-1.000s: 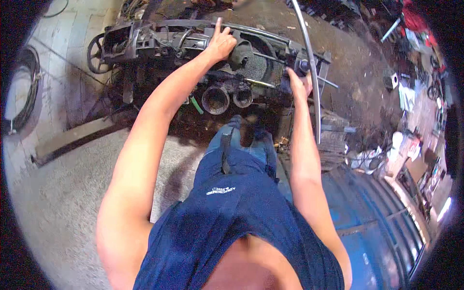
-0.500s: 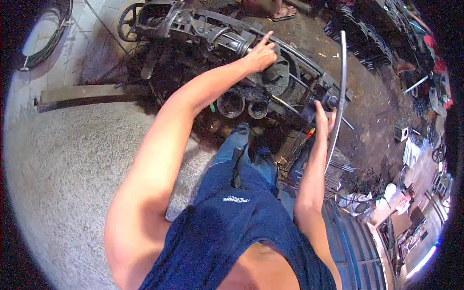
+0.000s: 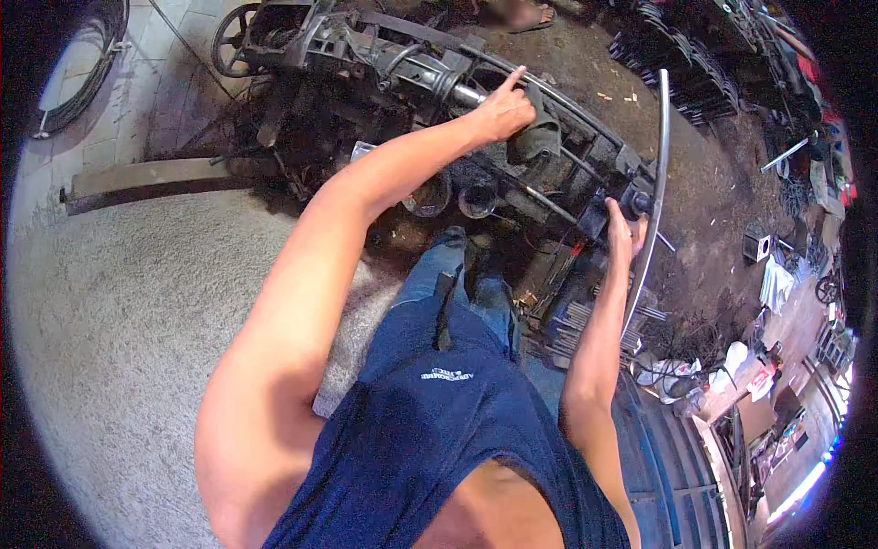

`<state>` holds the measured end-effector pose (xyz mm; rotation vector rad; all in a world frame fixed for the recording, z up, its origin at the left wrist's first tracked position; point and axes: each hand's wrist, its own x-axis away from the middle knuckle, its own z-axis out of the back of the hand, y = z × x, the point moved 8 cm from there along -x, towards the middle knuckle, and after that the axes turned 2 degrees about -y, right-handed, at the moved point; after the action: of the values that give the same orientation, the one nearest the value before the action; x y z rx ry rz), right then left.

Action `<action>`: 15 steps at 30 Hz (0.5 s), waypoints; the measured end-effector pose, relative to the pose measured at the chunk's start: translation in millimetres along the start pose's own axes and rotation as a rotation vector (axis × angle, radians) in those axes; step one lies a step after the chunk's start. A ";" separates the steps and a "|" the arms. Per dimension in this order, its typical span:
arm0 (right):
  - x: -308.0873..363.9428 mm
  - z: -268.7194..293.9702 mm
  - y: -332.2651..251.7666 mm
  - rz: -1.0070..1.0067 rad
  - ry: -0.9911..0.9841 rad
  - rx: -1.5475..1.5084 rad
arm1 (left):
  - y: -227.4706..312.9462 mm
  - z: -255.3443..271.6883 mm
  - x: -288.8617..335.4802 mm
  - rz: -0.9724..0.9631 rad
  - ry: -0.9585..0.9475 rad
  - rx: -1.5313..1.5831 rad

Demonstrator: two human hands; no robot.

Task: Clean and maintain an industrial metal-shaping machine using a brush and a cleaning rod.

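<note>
A long, greasy metal machine (image 3: 430,69) with bars, a shaft and a spoked handwheel (image 3: 236,41) runs across the upper middle; it looks like a lathe. Over its middle is my left hand (image 3: 506,113), index finger stretched toward a long bar (image 3: 585,122) and the other fingers curled loosely. A grey, cloth-like piece (image 3: 538,139) lies just beside that hand. At the machine's right end my right hand (image 3: 626,231) is closed next to a dark block (image 3: 594,220) with a round black knob (image 3: 639,202). What its fingers hold is hidden. A curved metal tube (image 3: 657,169) passes close by that hand.
Two round cans (image 3: 477,199) stand under the machine near my feet. Metal rods (image 3: 585,331) lie in a bundle at lower right. A bare foot (image 3: 530,16) shows at the top. Coiled cable (image 3: 87,78) and a beam (image 3: 174,177) are at left.
My left hand has gone from two spread fingers to one pointing index finger, slightly lower. My right hand, the dark block and the curved tube appear slightly farther right and lower.
</note>
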<state>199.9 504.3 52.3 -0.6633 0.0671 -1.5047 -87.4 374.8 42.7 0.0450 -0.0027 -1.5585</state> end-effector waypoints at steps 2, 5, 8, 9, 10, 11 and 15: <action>1.7 2.3 -3.3 0.054 0.032 -0.027 | 0.8 0.3 1.2 0.005 0.010 -0.019; 5.6 5.0 -12.2 0.113 -0.013 -0.110 | -1.3 -1.1 3.5 0.042 -0.002 0.003; -5.0 -2.1 3.9 0.090 0.002 -0.061 | 1.6 -3.6 1.0 0.039 -0.041 -0.023; -7.4 -2.0 8.3 0.085 0.008 -0.064 | 3.2 -3.0 -2.4 0.031 -0.039 -0.024; -6.4 -1.6 6.4 0.088 0.033 -0.033 | 2.0 -5.3 -1.6 0.026 -0.063 -0.020; -5.8 -0.8 4.8 0.090 0.059 -0.003 | 0.6 -7.4 -1.1 0.020 -0.086 -0.017; 3.3 -5.2 -4.1 0.006 -0.018 -0.047 | -7.2 -11.2 4.2 -0.006 -0.114 -0.029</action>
<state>194.3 499.7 51.0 -0.7141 0.0906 -1.4949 -94.2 370.8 31.2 -0.0663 -0.0697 -1.5648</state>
